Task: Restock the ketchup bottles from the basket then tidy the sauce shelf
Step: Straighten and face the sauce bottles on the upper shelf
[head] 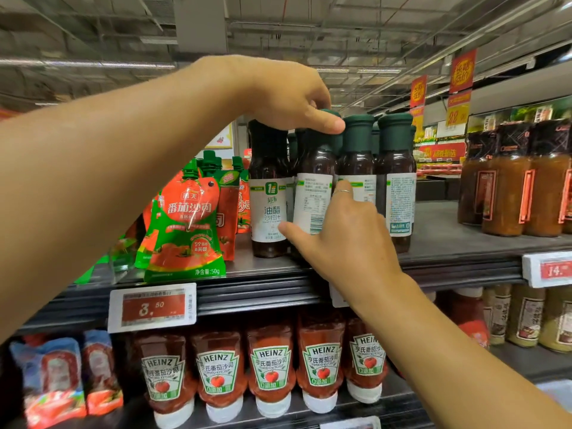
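Green-and-red tomato pouches (185, 224) stand at the upper shelf's (464, 239) left front edge. Beside them, the left hand (288, 94) pinches the cap of a dark dressing bottle (314, 196) whose label the right hand (346, 239) grips. Heinz ketchup bottles (269, 366) line the shelf below.

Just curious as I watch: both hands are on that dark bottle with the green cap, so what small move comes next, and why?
Probably a twist. The left hand grips the cap and the right hand holds the label of the dark glass dressing bottle with a green cap, whose barcode side faces out. Its left neighbour, the front-facing dressing bottle, shows its front label, so turning this one to match seems likely.
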The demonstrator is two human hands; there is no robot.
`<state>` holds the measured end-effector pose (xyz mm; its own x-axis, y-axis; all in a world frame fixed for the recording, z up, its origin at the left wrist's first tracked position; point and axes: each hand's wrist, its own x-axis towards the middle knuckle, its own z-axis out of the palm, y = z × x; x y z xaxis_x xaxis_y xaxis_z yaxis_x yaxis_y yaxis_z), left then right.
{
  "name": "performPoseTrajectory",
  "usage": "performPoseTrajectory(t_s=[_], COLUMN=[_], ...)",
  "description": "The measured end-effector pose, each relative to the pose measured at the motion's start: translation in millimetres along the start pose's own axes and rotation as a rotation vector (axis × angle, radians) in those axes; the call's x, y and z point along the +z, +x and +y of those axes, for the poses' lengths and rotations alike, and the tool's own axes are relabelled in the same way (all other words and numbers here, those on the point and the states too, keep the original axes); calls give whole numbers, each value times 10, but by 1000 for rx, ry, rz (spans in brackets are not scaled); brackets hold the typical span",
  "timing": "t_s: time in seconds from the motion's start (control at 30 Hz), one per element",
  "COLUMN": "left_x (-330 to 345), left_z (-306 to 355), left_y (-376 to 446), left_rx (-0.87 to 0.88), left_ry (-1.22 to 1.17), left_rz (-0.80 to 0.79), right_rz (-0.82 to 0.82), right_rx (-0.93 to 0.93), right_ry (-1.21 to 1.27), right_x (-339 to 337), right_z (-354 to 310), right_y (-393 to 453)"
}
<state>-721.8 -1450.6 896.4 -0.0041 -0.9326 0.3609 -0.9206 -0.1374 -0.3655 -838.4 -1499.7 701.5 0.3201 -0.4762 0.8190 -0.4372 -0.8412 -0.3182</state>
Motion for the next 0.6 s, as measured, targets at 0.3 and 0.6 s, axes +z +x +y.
performPoseTrajectory(t_s=[0.3, 0.6], left_x=[-4, 29], left_z=[-174, -180], left_y=[-213, -206], left_rx=[79, 71], left_ry=[-193, -133], left_rz=[10, 24], right_rz=[-159, -107], right_rx=[55, -9], right_ry=[188, 6], right_x=[43, 13], right_z=[67, 26], right_y=[17, -53])
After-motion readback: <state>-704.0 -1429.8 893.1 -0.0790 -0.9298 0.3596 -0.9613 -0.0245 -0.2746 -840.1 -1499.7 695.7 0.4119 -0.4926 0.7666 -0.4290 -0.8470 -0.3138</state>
